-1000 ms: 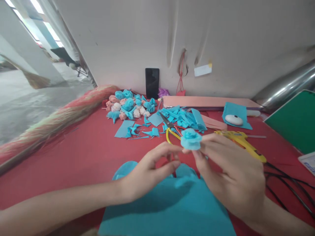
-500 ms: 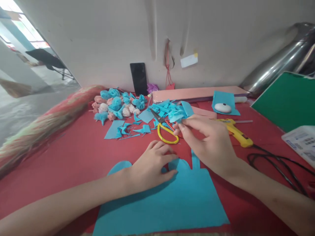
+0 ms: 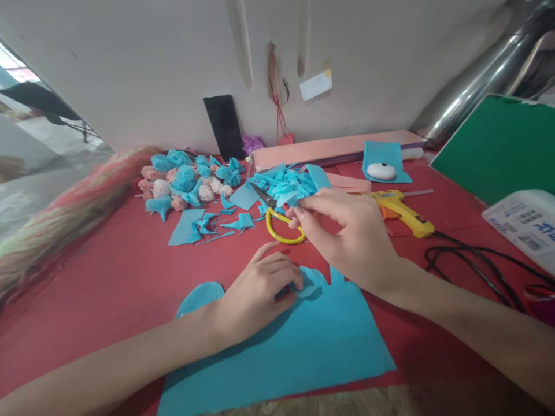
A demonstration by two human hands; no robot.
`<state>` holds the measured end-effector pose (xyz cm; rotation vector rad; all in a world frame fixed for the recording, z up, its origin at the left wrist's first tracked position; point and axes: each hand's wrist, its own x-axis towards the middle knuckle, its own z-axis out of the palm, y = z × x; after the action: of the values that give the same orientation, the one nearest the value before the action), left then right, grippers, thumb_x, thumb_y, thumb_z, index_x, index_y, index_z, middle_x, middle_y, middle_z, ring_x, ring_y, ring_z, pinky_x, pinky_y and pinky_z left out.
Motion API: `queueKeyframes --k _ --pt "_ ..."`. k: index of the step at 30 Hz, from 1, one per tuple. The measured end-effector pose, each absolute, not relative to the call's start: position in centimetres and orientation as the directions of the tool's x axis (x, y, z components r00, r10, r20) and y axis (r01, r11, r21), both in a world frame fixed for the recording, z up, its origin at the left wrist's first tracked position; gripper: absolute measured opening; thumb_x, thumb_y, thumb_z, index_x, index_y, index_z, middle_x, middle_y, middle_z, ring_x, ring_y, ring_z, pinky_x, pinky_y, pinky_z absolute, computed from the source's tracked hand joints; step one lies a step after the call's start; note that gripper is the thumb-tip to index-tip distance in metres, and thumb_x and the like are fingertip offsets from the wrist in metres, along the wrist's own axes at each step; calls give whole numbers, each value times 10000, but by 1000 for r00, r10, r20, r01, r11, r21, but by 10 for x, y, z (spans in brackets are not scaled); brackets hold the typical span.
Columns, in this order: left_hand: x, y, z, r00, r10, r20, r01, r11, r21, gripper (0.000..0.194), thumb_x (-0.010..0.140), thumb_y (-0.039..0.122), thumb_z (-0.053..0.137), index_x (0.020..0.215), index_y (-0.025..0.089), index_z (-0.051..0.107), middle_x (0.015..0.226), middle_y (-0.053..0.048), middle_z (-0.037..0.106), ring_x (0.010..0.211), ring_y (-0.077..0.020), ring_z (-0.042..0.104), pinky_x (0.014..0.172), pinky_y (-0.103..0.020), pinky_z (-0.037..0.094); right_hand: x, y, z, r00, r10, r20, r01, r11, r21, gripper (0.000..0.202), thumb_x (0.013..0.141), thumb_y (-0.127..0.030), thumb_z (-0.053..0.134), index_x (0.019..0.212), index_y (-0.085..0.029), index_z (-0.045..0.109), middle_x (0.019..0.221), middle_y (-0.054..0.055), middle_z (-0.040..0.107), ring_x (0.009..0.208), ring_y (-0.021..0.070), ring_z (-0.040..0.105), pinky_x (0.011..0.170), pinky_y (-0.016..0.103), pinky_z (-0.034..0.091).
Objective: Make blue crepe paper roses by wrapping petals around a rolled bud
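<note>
My right hand [image 3: 355,242] pinches the base of a light-blue paper flower [image 3: 288,195] between thumb and fingers, above the scissors. My left hand [image 3: 262,289] rests over a large blue paper sheet [image 3: 277,370]. Its thumb and curled fingers close on the edge of a rounded blue paper petal [image 3: 310,282], which is slightly raised from the sheet. Another rounded blue piece [image 3: 202,296] lies left of that hand. Scissors [image 3: 284,231] with yellow handles lie just beyond my hands, partly beneath the flower. Blue paper scraps [image 3: 243,221] are scattered around the blades.
Finished blue, pink and white paper flowers [image 3: 184,179] are heaped at the back left. A yellow glue gun [image 3: 405,214] with a black cable lies right. Behind stand a phone [image 3: 224,127], a pink paper strip [image 3: 329,147] and a white oval case [image 3: 381,171]. A green board [image 3: 498,150] leans right.
My left fingers have curled from lying spread on the sheet to gripping a petal, which has lifted a little. The right hand still holds the flower. The view has shifted slightly.
</note>
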<state>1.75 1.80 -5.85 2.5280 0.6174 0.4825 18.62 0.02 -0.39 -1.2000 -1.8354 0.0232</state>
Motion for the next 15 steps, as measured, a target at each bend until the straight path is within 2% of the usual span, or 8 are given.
queueKeyframes --k 4,8,15 --pt "18 18 -55 775 605 182 394 -687 610 43 826 177 556 791 188 578 822 -30 667 805 -190 576 884 -395 381 187 0 -4 -113 736 668 715 527 -460 235 849 -140 505 673 -125 659 644 44 663 624 151 595 591 268 444" --pt "20 19 -52 697 708 113 437 -544 716 69 834 239 554 789 187 546 797 -21 637 784 -177 557 829 -359 422 187 1 -4 -120 742 660 713 527 -462 233 853 -146 503 680 -129 658 656 43 674 635 157 612 607 274 454" --pt "20 20 -55 646 763 -22 397 -310 864 67 851 234 494 819 180 518 793 -16 569 704 -144 541 678 -282 480 187 1 -4 -114 748 654 718 517 -466 219 849 -163 506 677 -153 641 649 34 676 641 161 618 588 270 448"
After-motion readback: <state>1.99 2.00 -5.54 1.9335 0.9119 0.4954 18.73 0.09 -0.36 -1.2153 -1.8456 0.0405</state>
